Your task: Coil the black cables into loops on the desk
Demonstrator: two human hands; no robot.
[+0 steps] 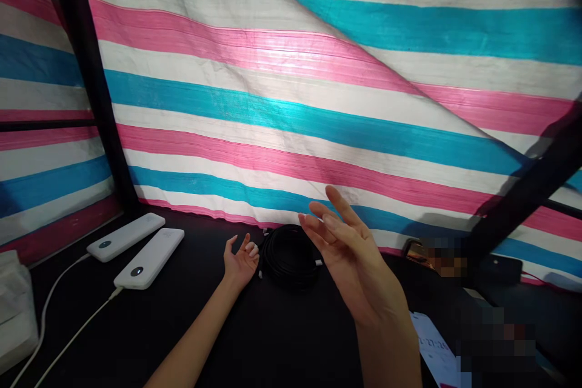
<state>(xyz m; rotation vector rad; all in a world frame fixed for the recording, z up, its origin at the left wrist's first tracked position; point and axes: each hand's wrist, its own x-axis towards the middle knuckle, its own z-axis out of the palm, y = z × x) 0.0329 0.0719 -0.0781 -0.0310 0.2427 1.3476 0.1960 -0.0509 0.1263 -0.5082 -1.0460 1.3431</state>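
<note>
My left hand rests on the black table, palm up, fingers loosely spread, right beside a coil of black cable with small white plugs. It holds nothing. Raised above the table with its fingers stretched out and apart, my right hand hovers just right of the coil, palm turned toward the left, empty.
Two white power banks lie at the left, each with a white cable running toward me. A striped pink, blue and white tarp hangs behind the table. A white paper lies at the right, a white bundle at the far left.
</note>
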